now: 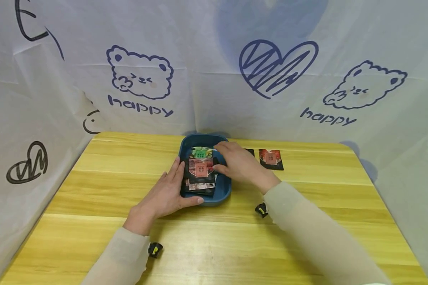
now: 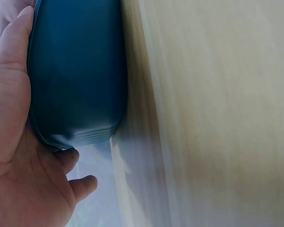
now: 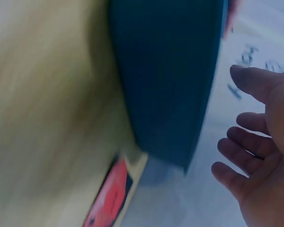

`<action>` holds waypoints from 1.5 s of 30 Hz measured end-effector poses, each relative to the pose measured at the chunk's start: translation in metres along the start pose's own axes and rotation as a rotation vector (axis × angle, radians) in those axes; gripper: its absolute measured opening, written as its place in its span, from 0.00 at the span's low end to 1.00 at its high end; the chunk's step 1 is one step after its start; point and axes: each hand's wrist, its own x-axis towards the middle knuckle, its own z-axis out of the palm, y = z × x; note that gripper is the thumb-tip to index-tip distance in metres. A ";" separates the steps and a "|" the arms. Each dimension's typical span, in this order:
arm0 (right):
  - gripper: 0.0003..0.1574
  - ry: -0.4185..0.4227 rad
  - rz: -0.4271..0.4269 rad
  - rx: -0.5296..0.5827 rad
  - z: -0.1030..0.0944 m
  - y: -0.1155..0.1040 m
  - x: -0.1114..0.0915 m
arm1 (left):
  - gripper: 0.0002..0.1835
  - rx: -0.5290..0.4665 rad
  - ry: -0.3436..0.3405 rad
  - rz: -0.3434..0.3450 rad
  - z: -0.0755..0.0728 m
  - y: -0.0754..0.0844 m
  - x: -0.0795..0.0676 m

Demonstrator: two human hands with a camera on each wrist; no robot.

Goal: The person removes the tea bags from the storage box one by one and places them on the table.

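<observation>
A deep blue plastic bin [image 1: 219, 200] stands near the back edge of the table. In it lie several small sachets, one with a dark red front [image 1: 201, 169] on top and a green one [image 1: 201, 152] behind it. My left hand [image 1: 166, 194] rests along the bin's left rim, fingers extended and thumb spread toward the front rim; the left wrist view has the palm beside the bin wall [image 2: 80, 71]. Over the bin's right side hovers my right hand [image 1: 239, 160], its fingers loosely bent with nothing between them in the right wrist view.
Right of the bin, a red and black sachet [image 1: 271, 159] lies on the wooden table [image 1: 207, 241]. Another dark sachet [image 1: 250, 151] is mostly hidden behind the right hand. A white cloth [image 1: 214, 103] with blue drawings hangs behind the table. Small black clips are by both sleeves.
</observation>
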 end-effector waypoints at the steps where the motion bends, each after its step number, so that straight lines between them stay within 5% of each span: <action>1: 0.45 -0.013 -0.010 -0.006 0.003 -0.006 0.002 | 0.74 0.000 0.001 0.001 0.000 0.000 0.000; 10: 0.55 -0.191 -0.002 0.006 0.024 -0.031 0.018 | 0.73 0.006 -0.002 0.011 0.002 -0.001 0.001; 25: 0.65 -0.302 0.028 0.010 0.032 -0.039 0.032 | 0.73 0.024 0.017 0.033 0.002 -0.002 0.001; 45: 0.65 -0.247 0.014 -0.074 0.037 -0.041 0.032 | 0.72 0.106 0.018 0.035 0.000 0.001 0.001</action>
